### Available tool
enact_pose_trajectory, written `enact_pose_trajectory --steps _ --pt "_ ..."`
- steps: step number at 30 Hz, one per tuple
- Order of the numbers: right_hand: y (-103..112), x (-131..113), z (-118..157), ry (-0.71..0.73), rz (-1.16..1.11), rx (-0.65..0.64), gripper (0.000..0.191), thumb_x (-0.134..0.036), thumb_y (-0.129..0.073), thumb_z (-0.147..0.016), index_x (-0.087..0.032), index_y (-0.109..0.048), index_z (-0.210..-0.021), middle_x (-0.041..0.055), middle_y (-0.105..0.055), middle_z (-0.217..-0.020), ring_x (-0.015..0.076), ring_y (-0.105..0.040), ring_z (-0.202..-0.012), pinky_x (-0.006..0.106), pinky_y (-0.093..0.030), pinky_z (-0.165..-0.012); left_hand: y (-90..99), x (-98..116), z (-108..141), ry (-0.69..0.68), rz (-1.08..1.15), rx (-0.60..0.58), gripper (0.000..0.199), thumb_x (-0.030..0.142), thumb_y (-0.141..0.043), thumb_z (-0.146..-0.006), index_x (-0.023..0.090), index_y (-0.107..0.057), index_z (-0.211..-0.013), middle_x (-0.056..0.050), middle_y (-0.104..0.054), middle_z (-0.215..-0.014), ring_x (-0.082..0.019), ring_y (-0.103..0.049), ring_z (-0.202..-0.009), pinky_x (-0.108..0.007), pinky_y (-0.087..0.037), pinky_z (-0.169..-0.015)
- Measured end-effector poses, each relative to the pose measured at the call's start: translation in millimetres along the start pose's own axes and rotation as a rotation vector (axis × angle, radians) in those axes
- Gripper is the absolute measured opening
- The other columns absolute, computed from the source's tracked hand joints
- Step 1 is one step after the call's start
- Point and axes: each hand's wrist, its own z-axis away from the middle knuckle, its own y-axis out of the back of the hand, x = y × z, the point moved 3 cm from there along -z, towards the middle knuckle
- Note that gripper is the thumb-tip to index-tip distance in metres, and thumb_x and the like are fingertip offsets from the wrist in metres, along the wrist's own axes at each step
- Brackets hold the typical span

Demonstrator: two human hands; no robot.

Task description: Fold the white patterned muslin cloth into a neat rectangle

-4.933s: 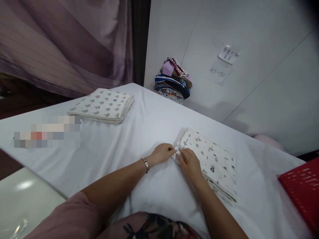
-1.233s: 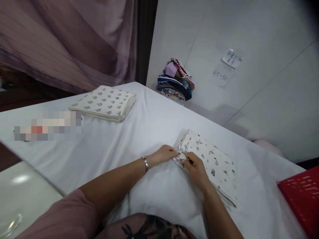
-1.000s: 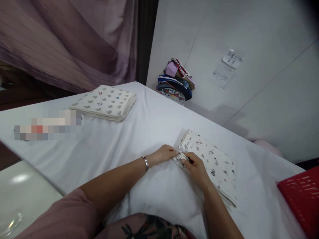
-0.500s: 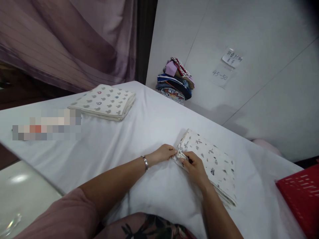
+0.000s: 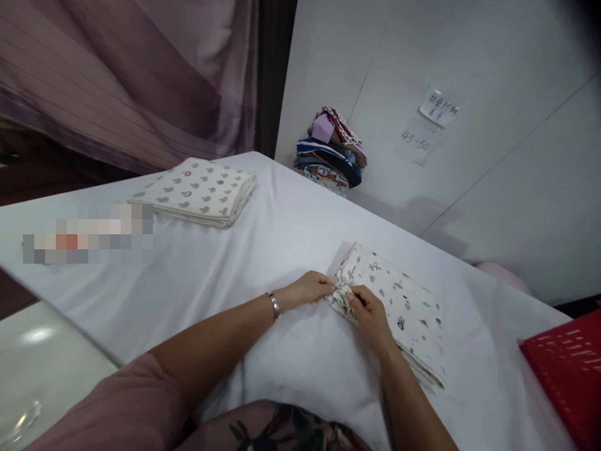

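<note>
A folded white cloth (image 5: 399, 300) with small grey prints lies on the white-covered table in front of me. Its near left corner is bunched into small gathers between my fingers. My left hand (image 5: 312, 287) pinches the gathered edge at its left end. Just to the right, my right hand (image 5: 369, 310) grips the same gathers between thumb and fingers and rests partly over the cloth. Farther back on the left sits another folded cloth (image 5: 197, 191), white with grey rounded motifs, apart from both hands.
A stack of folded clothes (image 5: 328, 150) stands by the wall beyond the table (image 5: 282, 213). Something red (image 5: 568, 369) with white marks is at the right edge. A blurred-out item (image 5: 89, 235) lies at the left. Paper notes (image 5: 437, 108) hang on the wall.
My right hand's fingertips have shifted slightly right along the edge, and more of the cloth is gathered between my hands. My left hand has hardly moved.
</note>
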Motion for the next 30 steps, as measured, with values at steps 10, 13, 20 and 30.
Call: enact_pose_trajectory --steps 10,13,20,30 --pt "1.7 -2.1 2.8 -0.012 -0.035 0.159 0.026 -0.040 -0.047 -0.086 -0.017 -0.060 -0.079 -0.0005 -0.055 -0.069 0.0145 -0.048 -0.066 0.025 -0.038 -0.060 0.0 1.7 0.1 0.022 -0.049 0.039 0.027 0.037 -0.054 -0.068 0.012 -0.064 -0.070 0.004 -0.042 -0.046 -0.007 -0.034 -0.044 -0.021 -0.025 -0.044" --pt "-2.7 -3.4 3.2 0.040 0.000 0.089 0.023 -0.037 -0.048 -0.085 -0.018 -0.061 -0.087 0.0021 -0.059 -0.078 0.0156 -0.051 -0.071 0.026 -0.040 -0.063 -0.1 4.1 1.3 0.021 -0.043 0.044 0.022 0.033 -0.052 -0.068 0.013 -0.059 -0.063 0.005 -0.040 -0.045 -0.007 -0.033 -0.044 -0.021 -0.023 -0.043" --pt "-6.2 -1.2 1.7 0.094 0.096 0.032 0.020 -0.033 -0.054 -0.081 -0.019 -0.062 -0.094 0.0045 -0.061 -0.088 0.0173 -0.052 -0.078 0.028 -0.041 -0.068 -0.7 4.6 1.6 -0.001 -0.015 0.029 0.021 0.032 -0.053 -0.069 0.013 -0.060 -0.067 0.005 -0.041 -0.047 -0.007 -0.033 -0.045 -0.021 -0.024 -0.044" --pt "-0.9 -1.6 3.7 -0.024 -0.056 0.307 0.021 -0.037 -0.052 -0.082 -0.018 -0.060 -0.087 -0.0005 -0.055 -0.070 0.0140 -0.046 -0.062 0.025 -0.038 -0.056 0.0 -1.4 -1.6 -0.024 -0.015 0.015 0.029 0.040 -0.056 -0.068 0.012 -0.063 -0.074 0.004 -0.046 -0.053 -0.008 -0.037 -0.048 -0.021 -0.028 -0.047"
